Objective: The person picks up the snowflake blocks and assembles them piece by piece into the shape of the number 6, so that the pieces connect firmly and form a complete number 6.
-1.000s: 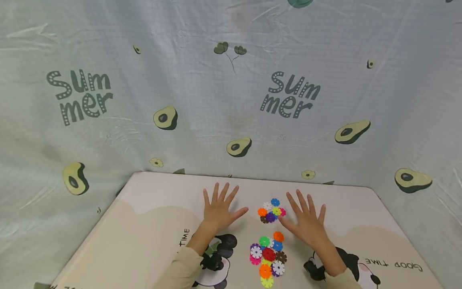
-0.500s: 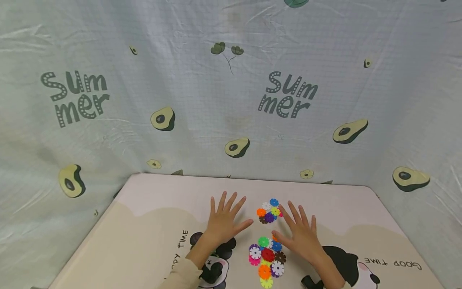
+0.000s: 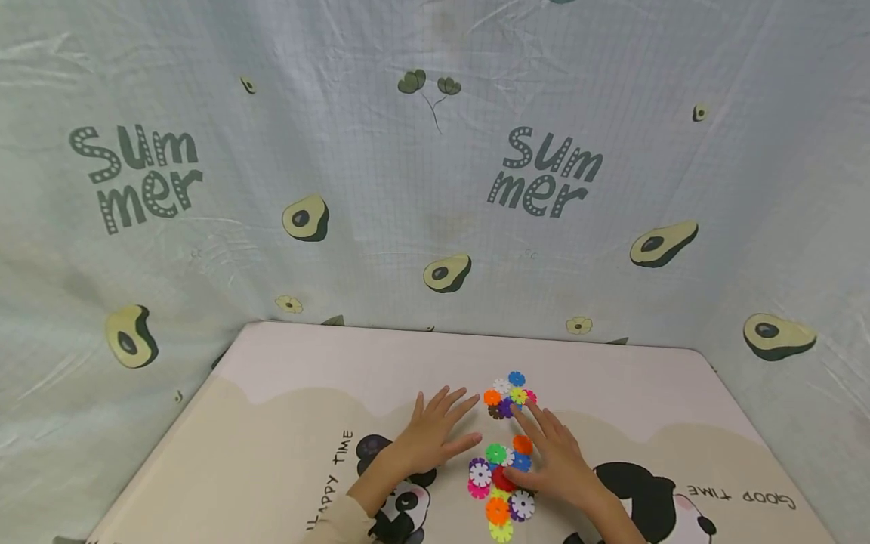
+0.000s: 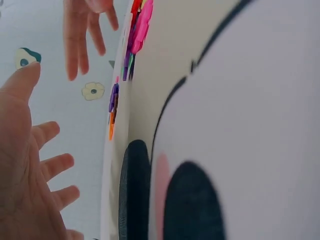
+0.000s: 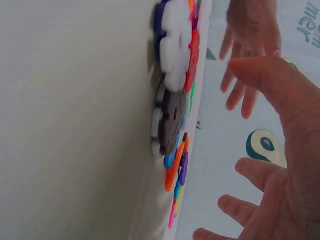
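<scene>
Two groups of colourful flower-shaped plastic discs lie on the table: a nearer, larger pile [image 3: 498,510] and a farther, smaller pile [image 3: 492,397]. My left hand [image 3: 430,438] hovers left of them, fingers spread and slightly bent, holding nothing. Over the right side of the nearer pile is my right hand [image 3: 560,462], its thumb in front of the red disc [image 3: 501,479] and its index finger pointing at the farther pile. In the right wrist view a white disc [image 5: 175,45] and a brown disc [image 5: 172,117] overlap, apart from the loosely bent right fingers [image 5: 260,172].
The pale tabletop [image 3: 272,423] carries printed pandas [image 3: 406,502] and lettering. Behind its far edge hangs a light curtain [image 3: 374,174] with avocado and "summer" prints, which also closes off both sides.
Both hands have come lower and nearer to the discs, the right one moving left over the nearer pile. Their fingers are more bent than before. The discs appear unmoved.
</scene>
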Motion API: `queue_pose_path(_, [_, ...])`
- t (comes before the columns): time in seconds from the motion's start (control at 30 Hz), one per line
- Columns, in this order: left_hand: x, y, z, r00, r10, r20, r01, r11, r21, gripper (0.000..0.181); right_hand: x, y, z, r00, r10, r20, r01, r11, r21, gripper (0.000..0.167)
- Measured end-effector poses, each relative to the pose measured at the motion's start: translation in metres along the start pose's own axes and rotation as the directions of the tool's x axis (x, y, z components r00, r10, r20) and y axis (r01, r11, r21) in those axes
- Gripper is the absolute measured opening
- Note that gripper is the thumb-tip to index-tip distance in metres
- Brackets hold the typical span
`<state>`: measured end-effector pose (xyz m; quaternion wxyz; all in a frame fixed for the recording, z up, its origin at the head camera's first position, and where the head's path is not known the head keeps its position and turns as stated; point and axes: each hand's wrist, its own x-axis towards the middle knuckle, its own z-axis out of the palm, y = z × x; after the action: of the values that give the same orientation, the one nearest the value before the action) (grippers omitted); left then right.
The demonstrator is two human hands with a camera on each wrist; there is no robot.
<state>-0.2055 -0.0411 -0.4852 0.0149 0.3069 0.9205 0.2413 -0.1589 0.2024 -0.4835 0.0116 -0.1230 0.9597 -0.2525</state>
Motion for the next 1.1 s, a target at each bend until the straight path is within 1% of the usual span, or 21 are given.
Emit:
queue_pose_path(0.1, [0.0,-0.002,0.001,0.999,0.015,0.049,-0.011,0.997,-0.07,0.063,0.001,-0.002,0.0,0.999,0.004,0.053,-0.007,0.999,0.05,0.093])
queue_pose_path(0.17, [0.0,-0.002,0.002,0.998,0.024,0.066,-0.017,0.995,-0.097,0.062,0.0,-0.003,0.0,0.997,0.009,0.07,-0.014,0.997,0.072,0.092])
queue_pose_path(0.3, [-0.001,-0.003,0.005,0.998,0.035,0.058,-0.026,0.986,-0.162,0.056,0.001,-0.002,0.0,0.994,0.024,0.103,-0.036,0.993,0.113,0.087])
queue_pose_path(0.37, [-0.003,-0.004,0.008,0.998,0.026,0.055,-0.012,0.972,-0.235,0.05,0.003,-0.001,-0.001,0.993,0.013,0.12,-0.03,0.99,0.135,0.082])
queue_pose_path(0.43, [-0.005,-0.006,0.012,0.998,0.02,0.061,0.001,0.949,-0.316,0.044,0.005,0.002,-0.001,0.991,0.001,0.132,-0.022,0.987,0.158,0.073])
queue_pose_path(0.47, [-0.007,-0.007,0.014,0.998,0.022,0.064,0.002,0.938,-0.347,0.042,0.006,0.003,-0.002,0.991,-0.009,0.135,-0.014,0.985,0.169,0.067])
queue_pose_path(0.5, [-0.008,-0.007,0.016,0.997,0.026,0.068,0.0,0.933,-0.361,0.041,0.007,0.005,-0.003,0.991,-0.018,0.134,-0.007,0.983,0.184,0.06])
queue_pose_path(0.57, [-0.011,-0.009,0.019,0.997,0.044,0.069,-0.017,0.933,-0.36,0.039,0.009,0.01,-0.004,0.992,-0.033,0.124,0.007,0.978,0.209,0.046])
queue_pose_path(0.67, [-0.012,-0.01,0.022,0.996,0.081,0.047,-0.064,0.952,-0.298,0.038,0.012,0.017,-0.006,0.993,-0.059,0.102,0.034,0.973,0.23,0.029])
queue_pose_path(0.73, [-0.011,-0.009,0.023,0.994,0.109,0.034,-0.096,0.961,-0.261,0.038,0.014,0.02,-0.007,0.993,-0.075,0.09,0.052,0.97,0.237,0.023])
queue_pose_path(0.83, [-0.01,-0.009,0.023,0.989,0.144,0.03,-0.133,0.964,-0.228,0.036,0.017,0.023,-0.008,0.992,-0.099,0.082,0.078,0.969,0.233,0.022])
queue_pose_path(0.93, [-0.007,-0.01,0.023,0.984,0.174,0.03,-0.165,0.965,-0.203,0.033,0.02,0.024,-0.009,0.991,-0.1,0.092,0.074,0.966,0.247,0.023])
queue_pose_path(1.03, [-0.005,-0.011,0.023,0.982,0.184,0.034,-0.173,0.96,-0.219,0.031,0.024,0.024,-0.012,0.99,-0.065,0.129,0.025,0.957,0.29,0.024])
queue_pose_path(1.1, [-0.003,-0.011,0.024,0.98,0.195,0.032,-0.18,0.948,-0.264,0.03,0.026,0.025,-0.014,0.987,-0.035,0.155,-0.017,0.946,0.323,0.025])
